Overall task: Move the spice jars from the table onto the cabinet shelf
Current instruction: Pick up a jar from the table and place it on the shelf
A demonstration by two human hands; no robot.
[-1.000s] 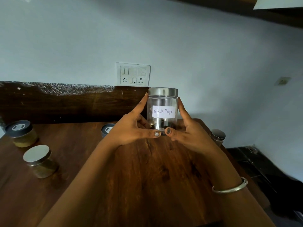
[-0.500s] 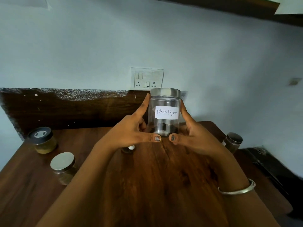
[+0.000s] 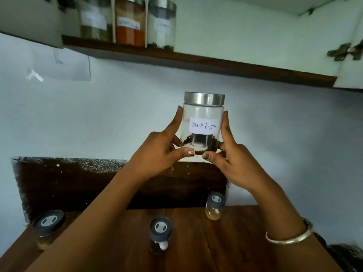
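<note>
Midway up, clear of the table and well short of the shelf at 12 o'clock: pepper jar, upright, steel lid on, label "Black Pepper" toward the camera, dark peppercorns low inside. Gripped from both sides. Left hand at its 9 o'clock: forefinger straight up the glass, thumb laid across the lower front, remaining fingers mostly hidden. Right hand at its 3 o'clock, mirrored: forefinger up the glass, thumb across the lower front. Thumb tips near each other at 6 o'clock, not touching. Bangle on the right wrist.

Up on the shelf, at 11 o'clock from the pepper jar, side by side: green jar, red jar, white jar with dark bits at the bottom; labels too blurred to read.

Down on the table, small and dark-capped: left jar at 8 o'clock, mid jar at 7 o'clock between the forearms, right jar at 6 o'clock near the far edge. Paper on the wall at 10 o'clock.
</note>
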